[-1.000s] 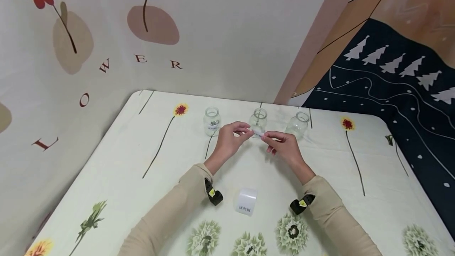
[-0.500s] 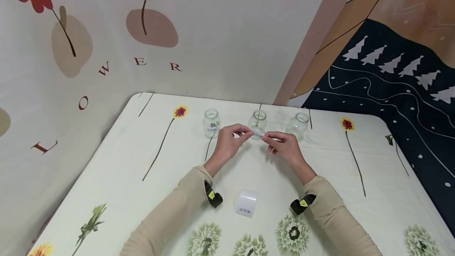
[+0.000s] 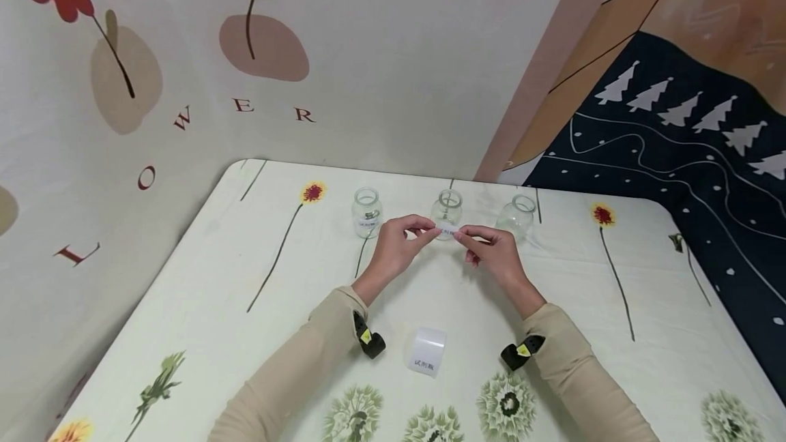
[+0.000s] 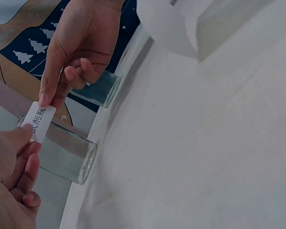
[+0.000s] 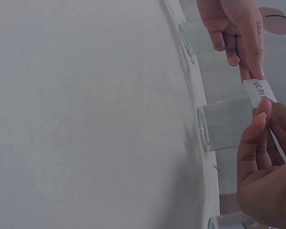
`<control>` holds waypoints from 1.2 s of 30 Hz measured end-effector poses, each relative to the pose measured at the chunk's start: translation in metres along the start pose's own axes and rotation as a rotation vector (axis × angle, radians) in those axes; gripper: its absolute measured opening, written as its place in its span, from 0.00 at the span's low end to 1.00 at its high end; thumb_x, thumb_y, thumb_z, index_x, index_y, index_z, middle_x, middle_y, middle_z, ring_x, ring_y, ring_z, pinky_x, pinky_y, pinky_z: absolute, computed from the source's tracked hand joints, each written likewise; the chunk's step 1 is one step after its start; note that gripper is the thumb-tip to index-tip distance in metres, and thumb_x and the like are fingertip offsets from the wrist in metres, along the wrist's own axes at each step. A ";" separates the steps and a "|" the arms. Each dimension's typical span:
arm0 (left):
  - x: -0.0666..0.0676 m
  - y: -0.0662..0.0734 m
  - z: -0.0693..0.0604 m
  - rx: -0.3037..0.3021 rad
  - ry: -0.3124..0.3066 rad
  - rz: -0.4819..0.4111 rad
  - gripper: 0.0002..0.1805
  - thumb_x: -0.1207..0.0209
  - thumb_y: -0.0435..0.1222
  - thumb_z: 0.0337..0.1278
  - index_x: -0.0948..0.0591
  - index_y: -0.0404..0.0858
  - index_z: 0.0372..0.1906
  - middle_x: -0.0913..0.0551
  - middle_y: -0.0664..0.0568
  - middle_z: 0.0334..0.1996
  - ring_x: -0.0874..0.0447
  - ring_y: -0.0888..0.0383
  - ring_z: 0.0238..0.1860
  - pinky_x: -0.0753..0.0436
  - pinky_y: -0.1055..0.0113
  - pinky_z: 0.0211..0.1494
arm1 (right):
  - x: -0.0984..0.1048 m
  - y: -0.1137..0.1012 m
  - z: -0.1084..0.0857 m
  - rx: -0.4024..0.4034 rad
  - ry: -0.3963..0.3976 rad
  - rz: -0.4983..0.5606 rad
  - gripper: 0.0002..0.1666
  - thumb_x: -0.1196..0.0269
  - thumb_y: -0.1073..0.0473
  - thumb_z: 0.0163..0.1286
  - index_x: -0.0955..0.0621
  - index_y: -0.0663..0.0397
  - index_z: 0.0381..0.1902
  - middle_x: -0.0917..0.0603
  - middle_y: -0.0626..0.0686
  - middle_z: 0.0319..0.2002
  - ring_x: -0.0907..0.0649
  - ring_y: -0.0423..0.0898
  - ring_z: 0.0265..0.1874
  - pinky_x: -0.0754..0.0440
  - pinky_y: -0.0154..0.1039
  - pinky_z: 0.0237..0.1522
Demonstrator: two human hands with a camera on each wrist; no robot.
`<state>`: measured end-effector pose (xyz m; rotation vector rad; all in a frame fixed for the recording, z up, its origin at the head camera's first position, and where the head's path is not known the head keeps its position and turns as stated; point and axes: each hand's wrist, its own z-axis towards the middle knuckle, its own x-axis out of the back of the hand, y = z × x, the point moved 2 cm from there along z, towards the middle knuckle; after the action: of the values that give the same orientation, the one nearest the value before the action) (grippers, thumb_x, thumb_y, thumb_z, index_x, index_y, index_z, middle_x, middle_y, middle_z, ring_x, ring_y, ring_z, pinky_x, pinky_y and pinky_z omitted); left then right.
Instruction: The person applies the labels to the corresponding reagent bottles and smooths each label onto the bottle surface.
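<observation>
Between my two hands a small white label with black printed characters is stretched flat. My left hand pinches its left end between thumb and fingertips. The right hand pinches the other end; both grips show in the left wrist view, where the label faces the camera. Just behind the label stands a clear glass jar, its lower front partly hidden by the label and fingers. Whether the label touches the glass I cannot tell. To the left, another glass jar bears a similar label.
A third glass jar stands behind my right hand, with no label visible. Between my forearms lies a curled glossy white strip with a printed label at its near end. The flower-print tablecloth ends at the back near the wall.
Both hands hold nearly the same place, still pinching the label. The label's printed side has turned slightly more into view, and the right fingertips have shifted a little rightward.
</observation>
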<state>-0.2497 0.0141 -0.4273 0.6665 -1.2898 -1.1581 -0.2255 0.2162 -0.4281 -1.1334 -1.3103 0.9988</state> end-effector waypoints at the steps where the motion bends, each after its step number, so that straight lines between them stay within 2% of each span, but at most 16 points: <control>1: 0.000 0.000 0.000 -0.001 0.004 0.003 0.08 0.30 0.40 0.65 0.09 0.40 0.43 0.09 0.54 0.38 0.16 0.59 0.39 0.23 0.62 0.47 | 0.000 0.000 0.000 0.006 -0.003 -0.002 0.16 0.30 0.60 0.72 0.14 0.70 0.48 0.14 0.56 0.26 0.22 0.37 0.17 0.23 0.30 0.24; 7: -0.003 0.002 0.002 0.004 0.035 0.018 0.07 0.29 0.38 0.64 0.09 0.39 0.39 0.10 0.53 0.35 0.15 0.58 0.38 0.20 0.64 0.45 | -0.003 -0.001 0.001 0.022 0.016 -0.027 0.15 0.29 0.60 0.71 0.13 0.68 0.47 0.12 0.59 0.33 0.22 0.37 0.17 0.23 0.30 0.23; 10: -0.006 0.002 0.003 0.008 0.053 0.044 0.07 0.29 0.39 0.63 0.09 0.39 0.39 0.10 0.53 0.33 0.17 0.59 0.36 0.22 0.68 0.39 | -0.004 -0.001 0.002 0.035 0.045 -0.046 0.14 0.29 0.61 0.70 0.12 0.68 0.46 0.13 0.59 0.33 0.22 0.38 0.15 0.26 0.30 0.21; 14: -0.009 0.003 0.004 0.007 0.076 0.103 0.07 0.28 0.39 0.62 0.08 0.39 0.39 0.10 0.52 0.34 0.19 0.58 0.34 0.25 0.69 0.36 | -0.003 0.000 0.002 0.104 0.099 -0.166 0.12 0.26 0.59 0.67 0.10 0.64 0.42 0.15 0.56 0.37 0.22 0.40 0.19 0.27 0.30 0.23; 17: -0.010 0.003 0.004 -0.004 0.087 0.134 0.06 0.28 0.39 0.62 0.08 0.40 0.39 0.10 0.52 0.37 0.18 0.57 0.36 0.23 0.67 0.39 | -0.003 0.000 0.002 0.156 0.133 -0.260 0.11 0.25 0.58 0.65 0.09 0.61 0.40 0.17 0.56 0.43 0.23 0.42 0.26 0.27 0.30 0.28; 19: -0.010 0.004 0.005 -0.014 0.091 0.144 0.06 0.28 0.38 0.61 0.08 0.40 0.39 0.09 0.51 0.40 0.17 0.56 0.38 0.21 0.65 0.42 | -0.003 -0.001 0.002 0.174 0.143 -0.284 0.11 0.24 0.58 0.65 0.09 0.61 0.40 0.18 0.57 0.45 0.24 0.43 0.29 0.28 0.30 0.30; 25: -0.010 0.003 0.005 -0.028 0.102 0.182 0.07 0.27 0.39 0.61 0.08 0.40 0.39 0.09 0.50 0.47 0.15 0.54 0.41 0.19 0.64 0.44 | -0.004 0.000 0.004 0.187 0.148 -0.287 0.12 0.24 0.57 0.65 0.10 0.61 0.38 0.19 0.56 0.47 0.23 0.47 0.31 0.28 0.30 0.32; 28: -0.010 0.002 0.006 -0.029 0.104 0.194 0.07 0.28 0.39 0.61 0.07 0.40 0.39 0.10 0.49 0.50 0.14 0.54 0.42 0.18 0.63 0.44 | -0.004 -0.001 0.004 0.200 0.148 -0.294 0.13 0.24 0.55 0.65 0.10 0.60 0.37 0.18 0.55 0.52 0.23 0.48 0.31 0.28 0.30 0.33; 36: -0.009 -0.001 0.008 -0.016 0.099 0.206 0.06 0.28 0.39 0.62 0.07 0.40 0.38 0.11 0.50 0.53 0.14 0.54 0.44 0.18 0.62 0.44 | -0.005 -0.002 0.006 0.213 0.139 -0.302 0.13 0.24 0.54 0.65 0.09 0.59 0.39 0.18 0.52 0.62 0.20 0.41 0.22 0.28 0.28 0.26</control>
<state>-0.2567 0.0240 -0.4303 0.5579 -1.2333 -0.9556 -0.2320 0.2110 -0.4279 -0.8003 -1.1898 0.8001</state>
